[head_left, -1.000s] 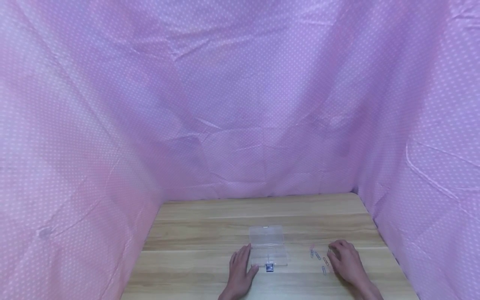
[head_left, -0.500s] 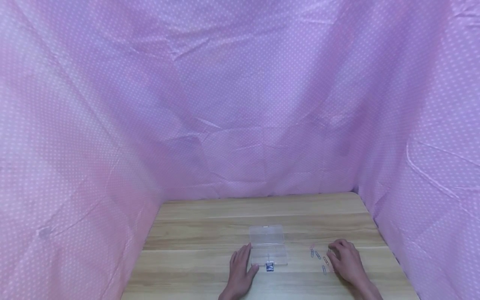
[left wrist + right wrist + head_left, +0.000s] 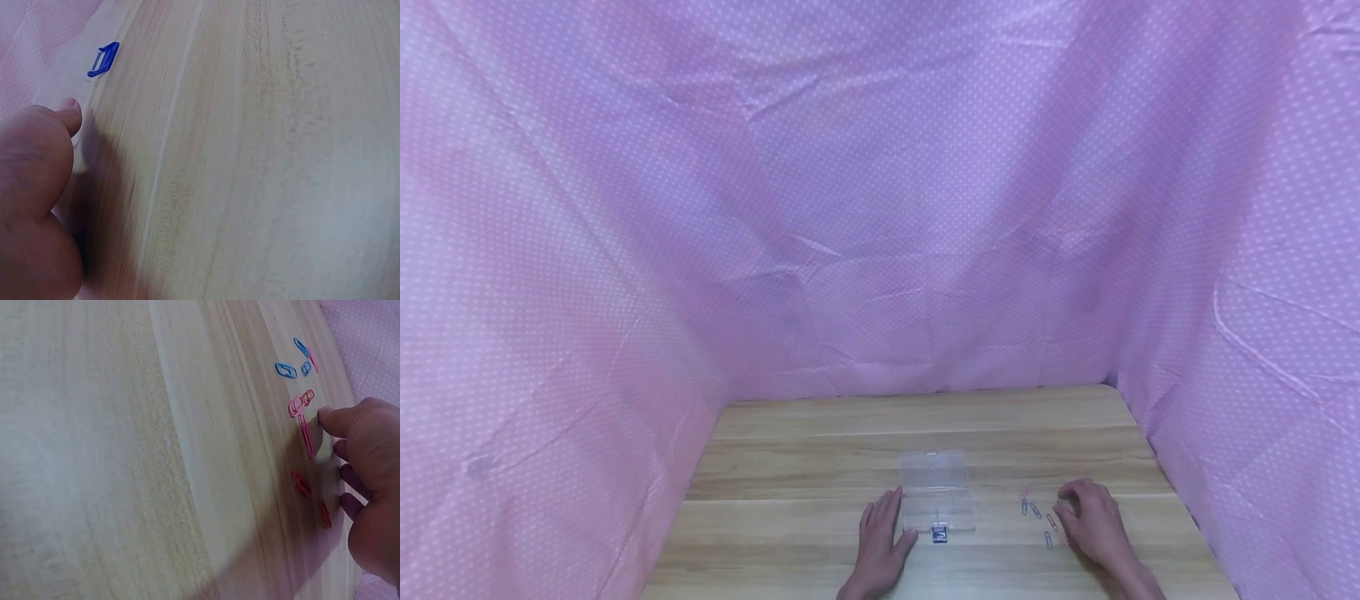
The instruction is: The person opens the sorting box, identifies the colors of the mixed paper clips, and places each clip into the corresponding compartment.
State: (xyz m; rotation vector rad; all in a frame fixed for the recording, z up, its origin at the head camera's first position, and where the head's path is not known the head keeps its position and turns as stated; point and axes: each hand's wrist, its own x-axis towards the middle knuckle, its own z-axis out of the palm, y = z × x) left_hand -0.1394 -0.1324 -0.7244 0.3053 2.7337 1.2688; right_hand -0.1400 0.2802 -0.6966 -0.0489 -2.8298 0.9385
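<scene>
A clear plastic box (image 3: pixel 955 507) lies with its lid folded back in the head view, a blue latch (image 3: pixel 105 60) at its front edge. My left hand (image 3: pixel 877 543) rests beside it, fingers extended, fingertips right at its left side and thumb near the front left corner. To the right, several paper clips lie scattered, among them a blue paper clip (image 3: pixel 286 370), a pink paper clip (image 3: pixel 305 436) and a red paper clip (image 3: pixel 301 484). My right hand (image 3: pixel 1093 521) hovers low at their right edge, its fingers loosely bent, a gap between thumb and index finger.
The wood-grain table (image 3: pixel 790 467) fills the lower part of the head view. Pink dotted cloth (image 3: pixel 880 317) hangs behind it and on both sides. Bare wood shows between the box and the paper clips.
</scene>
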